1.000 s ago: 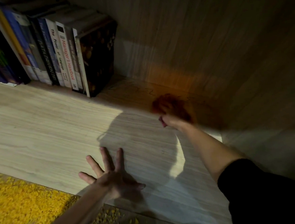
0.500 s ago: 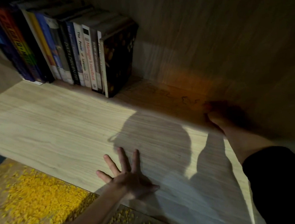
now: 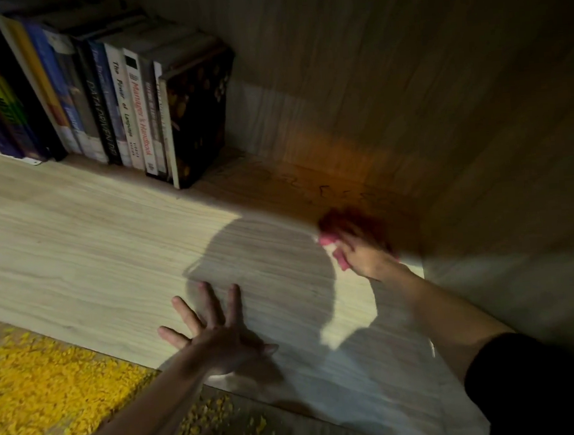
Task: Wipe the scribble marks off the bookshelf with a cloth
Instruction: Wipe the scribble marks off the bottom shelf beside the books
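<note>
While the right hand point(image 3: 362, 256) gripped a bunched, motion-blurred pink cloth point(image 3: 343, 228) with no readable long axis, pressed on the shelf board point(image 3: 84, 240) just before the faint dark scribble marks point(image 3: 324, 190) near the back corner, the left hand point(image 3: 216, 336) lay open, fingers splayed flat; one row of upright books point(image 3: 125, 106) stood back left

The bookshelf point(image 3: 92, 246) is pale wood-grain board, its shelf surface lit across the front and left, shadowed toward the back right corner. The scribble marks point(image 3: 324, 188) are thin dark squiggly lines on the shelf surface, running along the back edge near the back right corner, dim and partly hard to read in the shadow. The cloth point(image 3: 334, 229) is red-pink, bunched and blurred, lying on the shelf surface just in front of the marks.
</note>
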